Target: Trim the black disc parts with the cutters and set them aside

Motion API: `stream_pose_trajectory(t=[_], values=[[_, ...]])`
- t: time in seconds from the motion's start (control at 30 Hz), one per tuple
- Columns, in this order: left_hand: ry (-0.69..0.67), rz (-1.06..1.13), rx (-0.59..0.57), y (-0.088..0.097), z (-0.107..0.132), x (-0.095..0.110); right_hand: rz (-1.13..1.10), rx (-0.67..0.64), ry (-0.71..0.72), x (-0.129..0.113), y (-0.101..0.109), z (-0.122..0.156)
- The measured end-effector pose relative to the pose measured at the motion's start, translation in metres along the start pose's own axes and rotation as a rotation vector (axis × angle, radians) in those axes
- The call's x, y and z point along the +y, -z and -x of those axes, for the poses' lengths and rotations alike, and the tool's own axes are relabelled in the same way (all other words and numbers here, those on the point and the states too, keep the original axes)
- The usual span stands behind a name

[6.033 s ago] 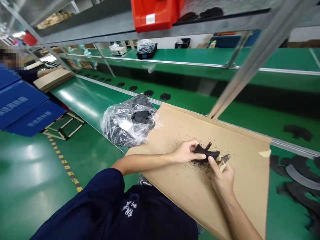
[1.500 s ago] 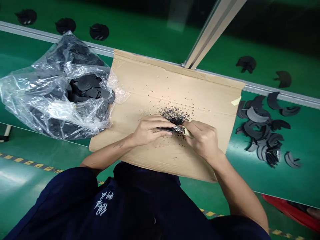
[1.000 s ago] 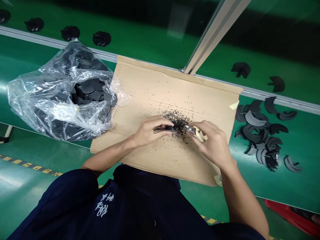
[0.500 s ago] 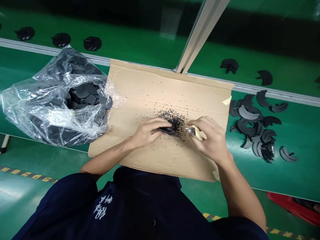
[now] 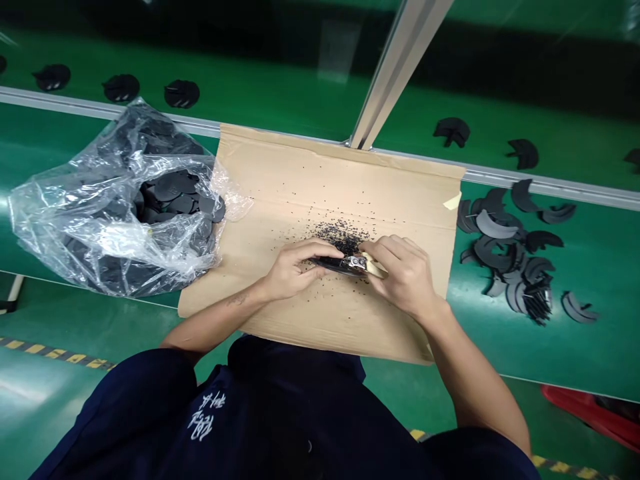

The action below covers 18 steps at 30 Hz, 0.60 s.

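Note:
My left hand (image 5: 293, 270) pinches a flat black rubber piece (image 5: 334, 265) seen edge-on above a sheet of brown cardboard (image 5: 300, 180). My right hand (image 5: 405, 273) is closed round a small cutter with pale handles (image 5: 363, 265); its metal jaws touch the right end of the black piece. A heap of tiny black trimmings (image 5: 343, 235) lies on the cardboard just beyond my fingers.
A clear plastic bag (image 5: 107, 207) full of black round pieces lies to the left. A pile of black crescent pieces (image 5: 517, 257) sits on the green bench to the right. More black pieces (image 5: 450, 130) ride the far belt behind a metal rail. A slanting metal post (image 5: 395, 67) rises from the rail. A red bin (image 5: 590, 417) is at lower right.
My right hand has brought the cutter back to the left against the black piece after drawing it a little away. Earlier the view tilted down from the line onto the cardboard.

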<state>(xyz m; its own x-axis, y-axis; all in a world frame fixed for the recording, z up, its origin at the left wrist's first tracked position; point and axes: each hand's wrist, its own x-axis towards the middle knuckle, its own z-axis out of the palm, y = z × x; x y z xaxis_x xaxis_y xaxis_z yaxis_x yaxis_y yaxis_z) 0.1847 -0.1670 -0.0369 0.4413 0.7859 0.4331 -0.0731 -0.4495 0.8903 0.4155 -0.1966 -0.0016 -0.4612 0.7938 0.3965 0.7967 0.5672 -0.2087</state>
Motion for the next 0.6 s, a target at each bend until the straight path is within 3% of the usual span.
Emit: stream_pose_trajectory(t=[0.43,0.6], values=[[-0.021,0.012,0.026,-0.001,0.001,-0.001,0.1,-0.076,-0.051,-0.008,0.001,-0.002],[0.038,0.04,0.012,-0.005,0.0,0.001,-0.196,-0.008,-0.048,-0.004,-0.008,0.001]])
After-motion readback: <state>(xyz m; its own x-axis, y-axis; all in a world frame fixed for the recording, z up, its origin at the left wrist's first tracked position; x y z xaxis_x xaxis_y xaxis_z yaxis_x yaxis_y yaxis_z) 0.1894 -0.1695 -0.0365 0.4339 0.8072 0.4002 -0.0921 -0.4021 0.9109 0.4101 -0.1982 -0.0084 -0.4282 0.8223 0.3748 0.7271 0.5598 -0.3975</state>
